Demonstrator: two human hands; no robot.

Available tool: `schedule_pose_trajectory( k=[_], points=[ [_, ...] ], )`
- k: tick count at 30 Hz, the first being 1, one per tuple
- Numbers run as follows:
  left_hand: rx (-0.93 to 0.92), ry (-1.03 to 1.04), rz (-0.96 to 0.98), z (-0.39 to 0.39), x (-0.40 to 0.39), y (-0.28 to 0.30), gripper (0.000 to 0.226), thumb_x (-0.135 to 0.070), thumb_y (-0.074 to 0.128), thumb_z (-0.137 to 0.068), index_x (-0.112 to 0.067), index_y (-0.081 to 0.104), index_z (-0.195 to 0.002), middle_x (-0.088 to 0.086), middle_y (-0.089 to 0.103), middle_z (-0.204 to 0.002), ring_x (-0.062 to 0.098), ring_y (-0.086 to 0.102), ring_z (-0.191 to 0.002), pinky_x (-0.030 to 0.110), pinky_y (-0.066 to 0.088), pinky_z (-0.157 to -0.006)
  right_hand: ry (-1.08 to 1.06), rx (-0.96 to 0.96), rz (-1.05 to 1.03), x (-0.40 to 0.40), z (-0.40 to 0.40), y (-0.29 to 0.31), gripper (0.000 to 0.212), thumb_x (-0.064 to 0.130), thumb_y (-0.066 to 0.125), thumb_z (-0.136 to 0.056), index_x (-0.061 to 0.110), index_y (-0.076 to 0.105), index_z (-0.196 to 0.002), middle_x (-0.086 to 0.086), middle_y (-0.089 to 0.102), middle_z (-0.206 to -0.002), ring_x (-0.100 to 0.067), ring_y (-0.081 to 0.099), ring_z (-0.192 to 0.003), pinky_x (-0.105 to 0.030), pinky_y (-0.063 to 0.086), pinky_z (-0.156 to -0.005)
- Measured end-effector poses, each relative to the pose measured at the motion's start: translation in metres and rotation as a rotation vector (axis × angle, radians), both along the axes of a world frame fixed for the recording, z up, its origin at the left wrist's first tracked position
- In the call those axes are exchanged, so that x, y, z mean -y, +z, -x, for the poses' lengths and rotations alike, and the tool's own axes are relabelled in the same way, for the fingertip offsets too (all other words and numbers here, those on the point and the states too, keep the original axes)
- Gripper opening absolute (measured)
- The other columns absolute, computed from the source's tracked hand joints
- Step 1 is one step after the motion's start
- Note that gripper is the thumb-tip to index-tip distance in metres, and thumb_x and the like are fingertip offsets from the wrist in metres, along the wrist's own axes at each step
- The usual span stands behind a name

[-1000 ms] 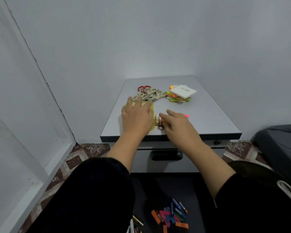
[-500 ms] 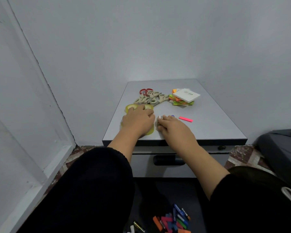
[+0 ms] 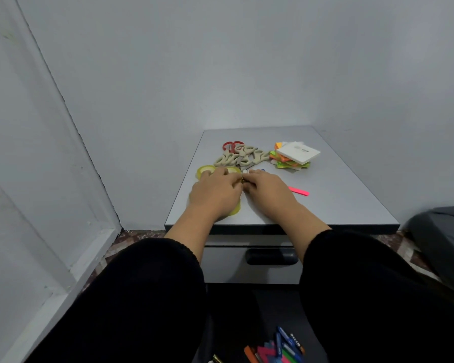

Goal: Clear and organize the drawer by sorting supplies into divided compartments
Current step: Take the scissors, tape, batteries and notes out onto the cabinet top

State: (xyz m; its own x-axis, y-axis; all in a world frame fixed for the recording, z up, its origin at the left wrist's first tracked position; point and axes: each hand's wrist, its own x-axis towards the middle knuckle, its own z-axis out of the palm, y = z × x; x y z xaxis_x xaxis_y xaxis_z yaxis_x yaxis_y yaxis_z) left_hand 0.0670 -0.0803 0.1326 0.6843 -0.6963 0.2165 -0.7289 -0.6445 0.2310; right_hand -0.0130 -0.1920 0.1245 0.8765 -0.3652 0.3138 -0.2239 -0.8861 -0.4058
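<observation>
Small clips (image 3: 243,179) are being gathered on the tabletop (image 3: 338,195), pinched between the left hand (image 3: 215,191) and right hand (image 3: 266,188); next, they must be lifted together.

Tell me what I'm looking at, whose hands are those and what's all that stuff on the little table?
No machine here: a person wears a camera on their head, so you look down as they do. Their left hand lies over yellow tape rolls; their right hand meets it, both fingering something tiny I cannot make out. On the grey cabinet top lie a heap of scissors, a stack of bright sticky notes and a pink strip. The drawer beneath is closed. Coloured pens lie below, near the person's legs.
</observation>
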Motion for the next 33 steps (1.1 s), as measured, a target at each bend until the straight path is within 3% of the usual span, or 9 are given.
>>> schedule_pose_trajectory(
  k=[2,6,9,13,16,19,22,25,33],
  points=[
    [-0.003,-0.006,0.021,-0.001,0.002,0.000,0.040,-0.042,0.033,-0.097,-0.037,0.041,-0.136,-0.004,0.037,-0.145,0.029,0.032,-0.130,0.048,0.038,-0.096,0.016,0.022,-0.033,0.001,0.000,0.001,0.031,0.018,0.045,-0.097,0.014,0.061,-0.124,-0.006,0.059,-0.115,-0.023,0.051,-0.111,-0.028,0.036,-0.082],
    [0.002,-0.006,0.039,-0.001,0.002,-0.001,0.043,-0.044,0.033,-0.096,-0.035,0.036,-0.137,-0.005,0.036,-0.148,0.030,0.033,-0.132,0.051,0.032,-0.100,0.007,0.108,-0.149,0.000,0.006,0.004,0.043,0.019,0.052,-0.096,0.012,0.048,-0.138,-0.007,0.046,-0.142,-0.021,0.038,-0.133,-0.030,0.030,-0.106],
    [0.024,0.003,0.021,-0.002,0.001,0.001,0.043,-0.045,0.026,-0.097,-0.036,0.034,-0.139,-0.006,0.032,-0.152,0.030,0.019,-0.142,0.058,0.014,-0.111,-0.036,0.188,-0.195,0.000,0.010,0.002,0.052,0.021,0.056,-0.093,0.015,0.041,-0.143,-0.004,0.043,-0.147,-0.018,0.037,-0.135,-0.031,0.030,-0.109],
    [0.050,-0.009,0.060,-0.004,-0.002,0.004,0.043,-0.042,0.023,-0.099,-0.037,0.032,-0.141,-0.009,0.026,-0.155,0.024,0.005,-0.147,0.058,0.001,-0.114,-0.121,0.172,-0.225,0.003,0.010,-0.001,0.042,0.018,0.058,-0.091,0.011,0.053,-0.133,-0.007,0.056,-0.132,-0.022,0.050,-0.122,-0.030,0.038,-0.097],
    [0.061,-0.038,0.085,-0.001,-0.004,0.007,0.042,-0.042,0.025,-0.099,-0.037,0.035,-0.140,-0.010,0.027,-0.155,0.022,0.006,-0.147,0.057,0.000,-0.114,-0.134,0.153,-0.172,0.006,0.005,-0.002,0.020,0.017,0.057,-0.092,0.011,0.066,-0.109,-0.007,0.065,-0.106,-0.018,0.056,-0.094,-0.029,0.041,-0.078],
    [0.130,-0.062,0.131,0.006,-0.008,0.005,0.038,-0.042,0.032,-0.099,-0.033,0.050,-0.131,-0.012,0.036,-0.150,0.020,0.013,-0.145,0.052,0.002,-0.114,-0.152,0.160,-0.166,0.007,-0.001,-0.004,0.017,0.017,0.056,-0.093,0.011,0.070,-0.102,-0.007,0.067,-0.098,-0.018,0.056,-0.088,-0.031,0.044,-0.077],
    [0.294,-0.129,0.260,0.016,-0.014,-0.004,0.036,-0.036,0.037,-0.094,-0.020,0.069,-0.101,-0.008,0.064,-0.118,0.023,0.043,-0.125,0.047,0.018,-0.109,-0.174,0.148,-0.118,0.008,-0.004,-0.006,0.017,0.016,0.055,-0.092,0.009,0.070,-0.097,-0.009,0.066,-0.095,-0.023,0.057,-0.088,-0.037,0.047,-0.079],
    [0.491,-0.180,0.410,0.020,-0.017,-0.019,0.032,-0.029,0.045,-0.087,-0.012,0.069,-0.073,-0.002,0.068,-0.081,0.027,0.056,-0.090,0.041,0.034,-0.091,-0.175,0.145,-0.093,0.008,-0.006,-0.006,0.018,0.016,0.055,-0.092,0.009,0.071,-0.097,-0.009,0.067,-0.095,-0.024,0.058,-0.089,-0.038,0.048,-0.080],
    [0.556,-0.144,0.341,0.021,-0.016,-0.024,0.033,-0.026,0.046,-0.086,-0.013,0.072,-0.071,-0.002,0.066,-0.076,0.025,0.053,-0.079,0.035,0.031,-0.085,-0.165,0.120,-0.066,0.005,-0.005,-0.004,0.020,0.017,0.054,-0.094,0.010,0.071,-0.100,-0.008,0.068,-0.095,-0.024,0.059,-0.091,-0.036,0.047,-0.081]
  ],
)
